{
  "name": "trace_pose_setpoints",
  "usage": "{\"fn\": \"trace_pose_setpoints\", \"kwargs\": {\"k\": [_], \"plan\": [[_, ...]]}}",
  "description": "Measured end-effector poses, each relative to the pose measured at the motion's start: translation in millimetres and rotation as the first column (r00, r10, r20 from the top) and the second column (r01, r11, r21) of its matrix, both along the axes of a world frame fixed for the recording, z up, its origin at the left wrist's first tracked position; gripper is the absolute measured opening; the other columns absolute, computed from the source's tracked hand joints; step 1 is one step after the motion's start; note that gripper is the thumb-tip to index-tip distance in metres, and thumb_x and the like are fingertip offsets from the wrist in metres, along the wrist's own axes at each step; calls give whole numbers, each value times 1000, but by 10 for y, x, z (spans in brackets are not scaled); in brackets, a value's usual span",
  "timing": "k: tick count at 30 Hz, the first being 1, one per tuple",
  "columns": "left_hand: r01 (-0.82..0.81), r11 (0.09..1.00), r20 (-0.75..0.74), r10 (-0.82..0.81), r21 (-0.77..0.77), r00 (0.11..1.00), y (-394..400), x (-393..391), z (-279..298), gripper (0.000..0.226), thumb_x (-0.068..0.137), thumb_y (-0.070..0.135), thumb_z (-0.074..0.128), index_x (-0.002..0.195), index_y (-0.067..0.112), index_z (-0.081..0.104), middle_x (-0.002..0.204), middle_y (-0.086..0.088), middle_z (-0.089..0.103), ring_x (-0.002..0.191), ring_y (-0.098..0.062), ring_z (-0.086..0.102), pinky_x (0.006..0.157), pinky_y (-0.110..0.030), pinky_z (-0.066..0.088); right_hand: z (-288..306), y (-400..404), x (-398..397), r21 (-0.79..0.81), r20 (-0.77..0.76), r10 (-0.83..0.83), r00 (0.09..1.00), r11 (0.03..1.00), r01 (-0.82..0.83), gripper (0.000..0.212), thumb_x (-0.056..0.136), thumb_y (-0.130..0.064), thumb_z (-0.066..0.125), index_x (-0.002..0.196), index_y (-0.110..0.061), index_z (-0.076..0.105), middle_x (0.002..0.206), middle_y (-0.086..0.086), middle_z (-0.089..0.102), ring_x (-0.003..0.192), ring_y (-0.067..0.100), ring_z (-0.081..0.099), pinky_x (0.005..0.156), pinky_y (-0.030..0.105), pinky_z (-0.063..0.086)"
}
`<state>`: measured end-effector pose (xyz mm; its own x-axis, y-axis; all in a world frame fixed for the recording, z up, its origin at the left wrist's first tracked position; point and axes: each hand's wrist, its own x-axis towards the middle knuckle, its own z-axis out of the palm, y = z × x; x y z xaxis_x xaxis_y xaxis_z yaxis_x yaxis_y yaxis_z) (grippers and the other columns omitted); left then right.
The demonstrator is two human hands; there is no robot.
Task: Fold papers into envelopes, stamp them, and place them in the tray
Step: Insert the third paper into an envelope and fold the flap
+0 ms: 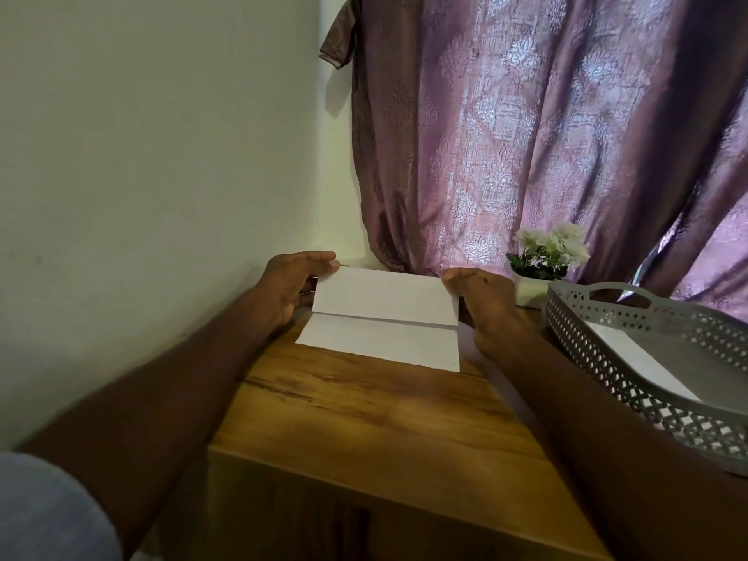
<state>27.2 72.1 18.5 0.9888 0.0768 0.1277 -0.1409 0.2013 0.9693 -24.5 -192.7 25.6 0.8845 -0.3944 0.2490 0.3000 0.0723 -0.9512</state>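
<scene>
— So, what's in each grip?
— Both pinch the folded paper (pixel 384 317): left hand (pixel 289 287) and right hand (pixel 483 303) at its far corners, over the bench (pixel 364 419).
— And the tray (pixel 631 358)?
— Just right of the right grip, one white sheet (pixel 639 358) inside.

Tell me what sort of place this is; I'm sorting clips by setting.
Probably a room in a home: a patterned purple curtain hangs beside a plain wall, and a small potted plant stands on the wooden table where paper is being folded.
</scene>
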Motion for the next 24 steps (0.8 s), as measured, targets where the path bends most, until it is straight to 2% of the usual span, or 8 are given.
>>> {"fn": "trace_pose_setpoints", "kwargs": {"k": [3,6,11,13,16,18,20,24], "plan": [[-16,1000,5,16,-20,1000,11,-10,10,24,85,7,80,108,13,80,111,-9,78,107,-31,71,99,-45,58,2,24,16,-6,-10,1,1000,1000,-1,18,81,3,76,74,-14,77,88,11,77,90,30,70,95,48,58],[-7,1000,18,7,-17,1000,-12,-39,11,23,89,13,78,112,11,78,112,-10,77,107,-31,72,96,-44,59,4,3,10,17,5,8,1000,1000,-8,19,81,3,74,75,-14,78,86,8,77,87,24,69,95,45,58],[137,984,-22,-136,118,991,-26,-117,-2,45,79,35,86,113,8,74,108,-12,79,104,-35,74,97,-52,58,32,-86,8,66,15,-24,1000,998,23,15,85,4,73,88,-10,77,84,4,74,82,18,67,74,28,59],[147,977,-18,-146,155,989,-42,-110,-8,36,81,28,87,108,8,74,102,-10,80,103,-35,74,98,-52,57,34,-85,10,87,15,-24,1000,996,22,12,85,-1,76,95,-8,76,86,6,74,83,21,68,70,27,58],[109,992,10,-110,60,994,-51,-128,7,14,85,11,82,92,8,71,86,-5,81,90,-29,76,84,-43,61,26,-56,-37,94,-56,80,995,993,-74,23,84,-14,82,102,-5,71,90,8,77,79,22,72,64,30,60],[105,994,18,-105,-1,994,-18,-111,0,24,84,9,82,104,0,73,102,-14,79,96,-33,76,86,-46,62,29,-32,-82,64,-120,182,976,982,-176,24,83,-10,83,101,-3,68,93,13,77,71,21,74,54,30,59],[98,995,13,-98,-5,995,9,-105,-2,32,84,8,82,112,-3,72,109,-19,77,101,-37,75,91,-51,61,19,-23,-84,39,-150,235,960,972,-232,33,81,1,81,111,3,67,105,21,75,77,26,75,55,31,59],[111,993,13,-111,39,994,-1,-84,-3,27,88,-5,73,115,-1,70,115,-18,75,101,-34,74,75,-43,66,43,-25,-76,7,-182,183,966,983,-185,25,85,8,74,106,-4,66,99,13,73,78,21,70,47,25,56]]}}
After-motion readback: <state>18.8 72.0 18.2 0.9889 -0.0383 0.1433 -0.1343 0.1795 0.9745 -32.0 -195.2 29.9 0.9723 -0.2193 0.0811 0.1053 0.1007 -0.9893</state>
